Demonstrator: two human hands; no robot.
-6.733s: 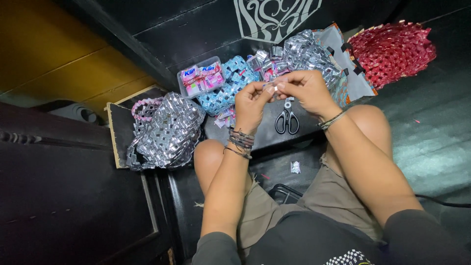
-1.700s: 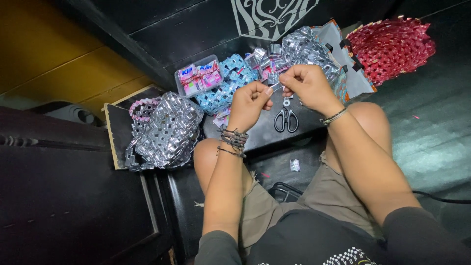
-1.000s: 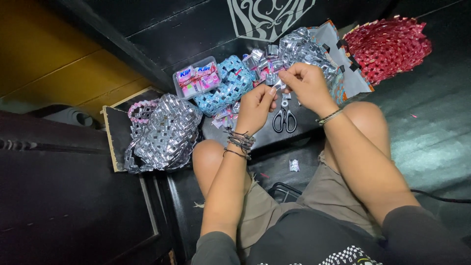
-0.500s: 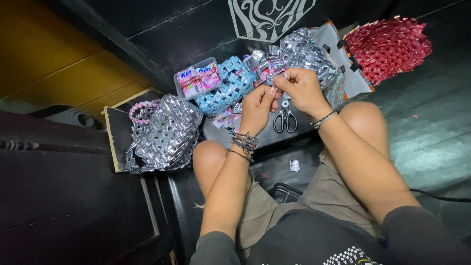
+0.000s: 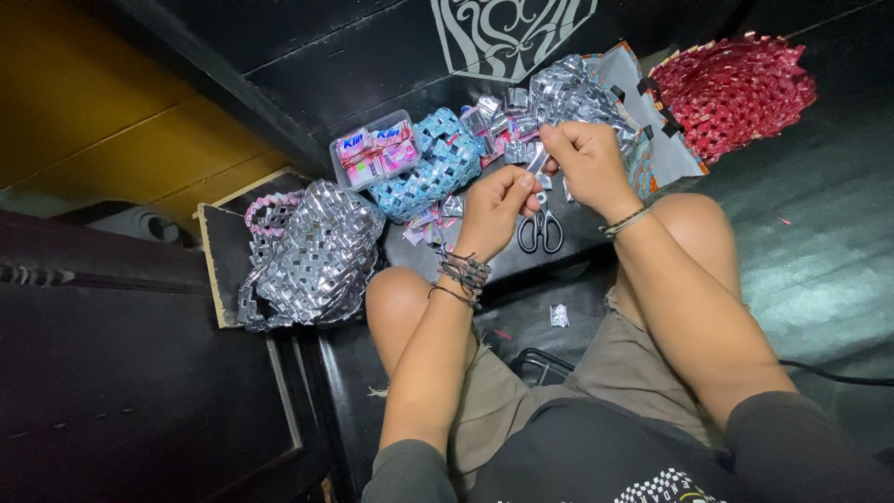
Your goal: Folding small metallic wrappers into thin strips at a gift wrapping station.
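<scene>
Both hands pinching one small folded silver foil strip, held above the tray edge.

Left hand (image 5: 495,200) and right hand (image 5: 585,160) are each clenched on the folded silver foil strip (image 5: 537,160): left fingertips on its lower end, right fingertips on its upper end. The strip's long axis runs roughly up-down in view, tilted slightly right, and lies between the hands (right hand sits a little higher and farther from the body). Black-handled scissors (image 5: 540,228) lie just below the hands. A blue woven wrapper piece (image 5: 428,168) and a silver woven foil bag (image 5: 317,256) sit to the left, a red woven wrapper mat (image 5: 736,88) well apart, right.
</scene>
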